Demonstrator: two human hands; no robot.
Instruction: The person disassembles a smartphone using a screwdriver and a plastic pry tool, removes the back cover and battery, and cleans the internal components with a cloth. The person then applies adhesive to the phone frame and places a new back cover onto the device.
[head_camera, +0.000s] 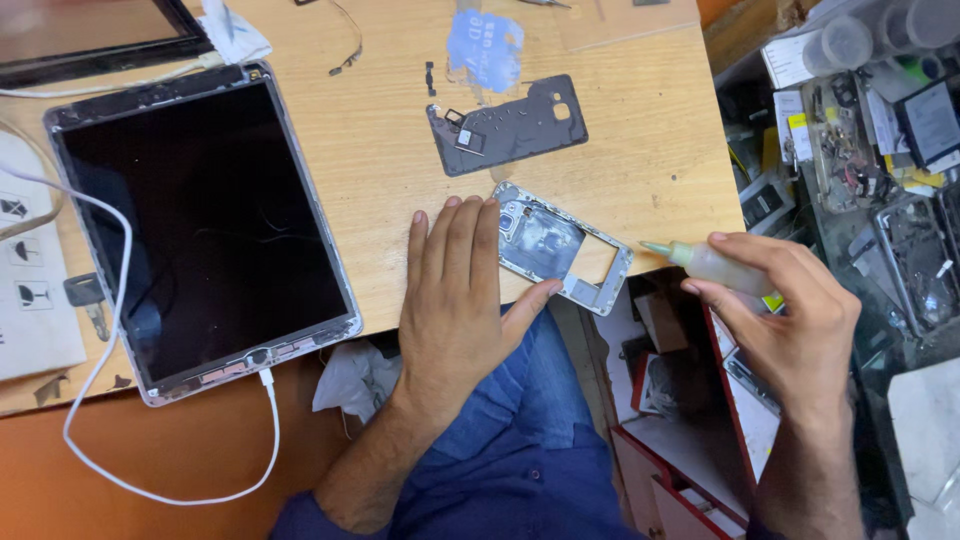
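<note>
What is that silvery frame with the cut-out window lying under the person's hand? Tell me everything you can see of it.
The silvery, metal-looking phone frame lies flat and askew at the near edge of the pale wooden table, one corner jutting over it. It has a grey plate with small cut-outs in one half and an open rectangular window in the other. The left hand rests beside it, fingers touching its end, thumb at its near edge. The right hand's small translucent bottle points its nozzle towards it without touching.

The tablet (205, 225) lies on the table (640, 150), at its left part. Right of it lies the phone frame (565, 248), near the table's front edge, and behind the frame lies the back cover (510, 127).
</note>
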